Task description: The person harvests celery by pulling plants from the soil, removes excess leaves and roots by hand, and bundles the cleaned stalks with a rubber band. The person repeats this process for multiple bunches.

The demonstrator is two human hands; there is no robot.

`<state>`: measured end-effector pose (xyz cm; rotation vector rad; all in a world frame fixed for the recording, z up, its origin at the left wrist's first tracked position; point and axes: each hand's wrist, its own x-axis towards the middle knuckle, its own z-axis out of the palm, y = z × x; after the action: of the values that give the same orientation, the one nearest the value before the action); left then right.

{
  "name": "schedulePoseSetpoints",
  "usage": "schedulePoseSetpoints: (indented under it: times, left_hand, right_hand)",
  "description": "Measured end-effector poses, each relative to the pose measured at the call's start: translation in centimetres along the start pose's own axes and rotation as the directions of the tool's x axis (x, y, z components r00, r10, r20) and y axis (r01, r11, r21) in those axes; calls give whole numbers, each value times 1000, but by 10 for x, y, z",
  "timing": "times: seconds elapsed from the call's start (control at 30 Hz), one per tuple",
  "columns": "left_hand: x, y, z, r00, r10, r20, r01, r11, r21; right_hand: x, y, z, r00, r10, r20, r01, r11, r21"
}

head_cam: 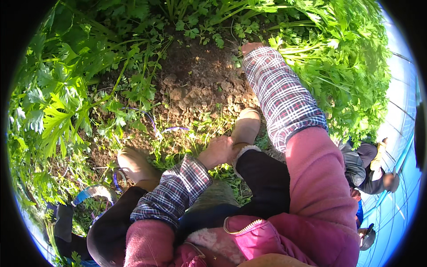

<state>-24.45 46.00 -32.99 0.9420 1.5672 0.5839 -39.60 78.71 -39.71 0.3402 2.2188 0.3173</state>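
Observation:
My right hand (252, 48) reaches into the base of leafy green plants that look like celery (310, 53). Only its back near the wrist shows past the checked sleeve cover (278, 90); leaves and the sleeve hide the fingers. Low between my knees, my left hand (218, 150) lies against my tan right shoe (247, 125), around the ankle. Its fingertips are out of sight, so I cannot tell whether it grips anything. Thin purple strips (175, 128) lie on the weedy ground just beyond it.
Bare crumbly soil (193, 86) lies ahead between dense plants. By my left shoe (136, 165) are a purple loop (118, 180) and a curved blue-and-white band (95, 193). Other people (363, 167) are at right, beside blue sheeting (403, 200). A dark boot (63, 217) shows lower left.

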Motion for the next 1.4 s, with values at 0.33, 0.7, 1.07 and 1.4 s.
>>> schedulePoseSetpoints:
  times: [0.33, 0.7, 1.07, 1.4]
  left_hand:
    - [-3, 27, -16, 939, 132, -317, -218, 942, -253]
    - [-21, 71, 32, 925, 316, -210, -83, -373, -924]
    - [36, -31, -33, 879, -473, -65, -304, -450, -840]
    - [73, -10, 9, 843, -522, 131, -200, -531, -824]
  right_hand:
    - [-232, 30, -64, 992, 119, 50, -116, 992, -55]
    - [-350, -57, 35, 927, -363, -94, 349, 741, 573]
    - [-78, 18, 19, 993, 17, -113, -49, 958, -282]
    - [-60, 56, 65, 959, 163, 230, -206, 963, 175]
